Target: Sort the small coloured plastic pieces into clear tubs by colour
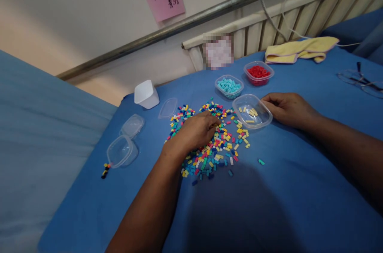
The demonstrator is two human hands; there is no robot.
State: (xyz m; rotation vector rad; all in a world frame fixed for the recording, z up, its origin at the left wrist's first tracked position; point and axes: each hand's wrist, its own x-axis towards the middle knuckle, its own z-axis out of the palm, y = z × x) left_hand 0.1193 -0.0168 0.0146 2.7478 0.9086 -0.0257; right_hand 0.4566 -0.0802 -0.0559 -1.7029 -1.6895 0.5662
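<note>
A spread of small mixed-colour toy building bricks (223, 141) lies on the blue cloth. My left hand (199, 128) rests over the middle of it, fingers curled down and pressed together among the bricks; whatever they pinch is hidden. At the right side of the heap, a clear plastic container (261, 116) leans tilted toward me with several pale yellow bricks (251, 111) inside. The fingers of my right hand (289, 109) close on its right rim. Yellow bricks lie loose just left of this container.
Behind stand tubs of turquoise bricks (229, 86) and red bricks (258, 72). To the left are a white tub (146, 94), clear lids (168, 108), another clear container (121, 152) and a few dark bricks (104, 171). A yellow cloth (299, 50) and glasses (360, 81) lie right.
</note>
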